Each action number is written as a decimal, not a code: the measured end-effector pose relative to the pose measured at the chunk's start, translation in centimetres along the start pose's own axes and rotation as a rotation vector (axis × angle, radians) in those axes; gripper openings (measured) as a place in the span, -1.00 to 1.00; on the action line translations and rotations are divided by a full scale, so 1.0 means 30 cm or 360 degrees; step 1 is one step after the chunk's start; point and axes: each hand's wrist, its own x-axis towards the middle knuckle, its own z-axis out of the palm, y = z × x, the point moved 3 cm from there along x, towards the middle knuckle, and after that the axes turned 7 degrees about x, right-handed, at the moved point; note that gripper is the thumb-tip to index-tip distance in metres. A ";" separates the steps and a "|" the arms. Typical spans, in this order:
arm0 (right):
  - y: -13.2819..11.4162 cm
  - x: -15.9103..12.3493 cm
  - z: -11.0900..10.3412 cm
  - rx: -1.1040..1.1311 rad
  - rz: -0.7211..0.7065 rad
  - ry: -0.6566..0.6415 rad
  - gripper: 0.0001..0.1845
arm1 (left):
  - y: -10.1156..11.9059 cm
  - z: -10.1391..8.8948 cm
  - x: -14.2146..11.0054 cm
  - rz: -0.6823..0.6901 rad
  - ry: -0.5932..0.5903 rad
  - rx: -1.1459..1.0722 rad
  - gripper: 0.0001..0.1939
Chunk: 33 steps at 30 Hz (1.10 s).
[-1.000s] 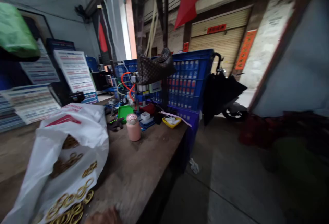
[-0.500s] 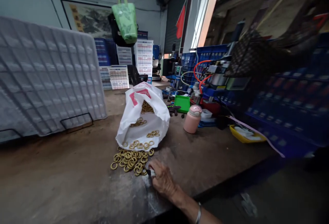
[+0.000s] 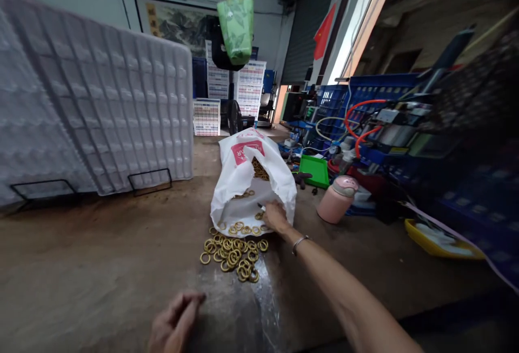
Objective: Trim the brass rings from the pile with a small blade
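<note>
A white plastic bag [image 3: 243,180] lies open on the brown workbench [image 3: 101,266], with brass rings inside. More brass rings [image 3: 233,250] form a loose pile on the bench just in front of its mouth. My right hand [image 3: 274,217] reaches forward to the bag's mouth, fingers curled on the bag's edge and a small dark-tipped object I cannot name. A bracelet sits on that wrist. My left hand [image 3: 175,325] rests low at the near edge, fingers loosely together and pointing toward the ring pile, with nothing seen in it.
A grey moulded tray panel [image 3: 93,120] leans upright at the left. A pink bottle [image 3: 337,199], a green tray [image 3: 314,170], a yellow dish [image 3: 441,237] and a machine with red hoses [image 3: 385,126] stand at the right. A green bag [image 3: 235,20] hangs overhead.
The camera has swung left and down onto the bench. My right hand has moved from the near side of the ring pile up to the bag's mouth. My left hand has come into view.
</note>
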 end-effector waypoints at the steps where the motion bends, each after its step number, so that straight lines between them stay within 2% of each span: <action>1: 0.019 0.008 0.004 -0.0010 0.0035 -0.0007 -0.74 | 0.019 -0.029 0.060 0.0101 0.0225 0.0056 -0.64; 3: 0.038 0.010 0.016 -0.0031 0.0090 -0.0011 -0.70 | 0.055 -0.067 0.179 0.0360 0.0550 0.0248 -0.63; 5: 0.040 0.000 0.036 -0.0054 0.0130 -0.0002 -0.71 | 0.073 -0.078 0.284 0.0597 0.0736 0.0447 -0.64; 8: 0.025 -0.022 0.069 -0.0074 0.0123 0.0018 -0.72 | 0.065 -0.051 0.405 0.0668 0.0739 0.0709 -0.59; 12: -0.011 -0.044 0.108 -0.0039 -0.0046 0.0003 -0.70 | 0.075 0.014 0.473 0.0733 0.0546 0.0962 -0.60; 15: -0.039 -0.060 0.128 0.0011 -0.0197 -0.0040 -0.71 | 0.106 0.049 0.478 0.0787 0.0370 0.1130 -0.60; 17: -0.054 -0.077 0.138 0.0047 -0.0283 -0.0077 -0.72 | 0.120 0.059 0.474 0.0792 0.0323 0.1220 -0.58; 22: -0.081 -0.145 0.149 0.0161 -0.0487 -0.0118 -0.70 | 0.127 0.078 0.445 0.0799 0.0289 0.1302 -0.55; 28: -0.134 -0.234 0.134 0.0108 -0.0612 -0.0150 -0.59 | 0.137 0.132 0.363 0.0947 0.0239 0.1321 -0.62; 33: -0.203 -0.287 0.124 0.0085 -0.0713 -0.0157 -0.57 | 0.123 0.155 0.319 0.1013 0.0307 0.1088 -0.67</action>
